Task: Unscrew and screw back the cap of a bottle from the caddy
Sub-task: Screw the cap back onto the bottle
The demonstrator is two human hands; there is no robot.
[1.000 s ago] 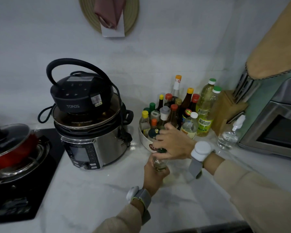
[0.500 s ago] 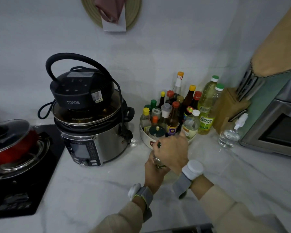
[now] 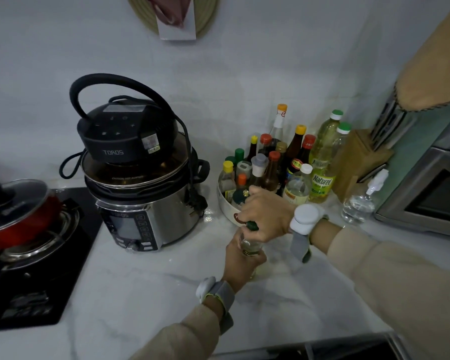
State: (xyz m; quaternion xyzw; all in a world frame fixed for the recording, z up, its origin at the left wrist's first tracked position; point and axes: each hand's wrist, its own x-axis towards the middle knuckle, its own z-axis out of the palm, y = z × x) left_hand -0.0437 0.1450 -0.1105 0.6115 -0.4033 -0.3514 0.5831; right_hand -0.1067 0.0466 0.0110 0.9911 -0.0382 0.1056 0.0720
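A small clear glass bottle (image 3: 250, 247) with pale liquid stands on the white marble counter, just in front of the caddy. My left hand (image 3: 240, 262) wraps its body from below. My right hand (image 3: 266, 216) grips its dark green cap (image 3: 252, 225) from above, fingers curled over it. The round white caddy (image 3: 225, 207) behind holds several sauce bottles with red, yellow, green and orange caps. Most of the held bottle is hidden by my hands.
A steel pressure cooker (image 3: 146, 203) with a black lid unit on top stands to the left. A red pot (image 3: 18, 216) sits on the black hob. Two oil bottles (image 3: 322, 172), a knife block (image 3: 359, 162), a pump bottle (image 3: 359, 206) and an oven (image 3: 431, 193) stand at right.
Both hands stay on the bottle. My right hand has shifted over the cap, as if turning, and the green cap shows again under its fingers. The camera has moved slightly.
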